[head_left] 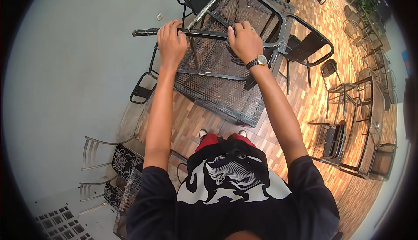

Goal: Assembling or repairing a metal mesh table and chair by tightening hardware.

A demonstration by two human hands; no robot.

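A black metal chair [208, 34] with scuffed, chipped paint lies tipped over on a black perforated metal table [226, 105], its legs sticking up and to the left. My left hand [172, 44] is closed over the chair's dark leg, fingers curled round the far side. Farther right, my right hand [246, 43], with a watch [256, 61] on the wrist, is closed on the same chair near the right end of that leg. Its fingertips are partly hidden behind the bar. From between my hands another worn, pale-flecked bar [211, 7] of the frame slants away to the far right.
More black chairs stand around the table, one at the far left [198, 0] and one at the right [311, 44]. A grey wall [82, 66] runs along the left. Patterned-seat chairs [124, 161] are at the lower left. Chairs and a long table [370, 127] line the right side.
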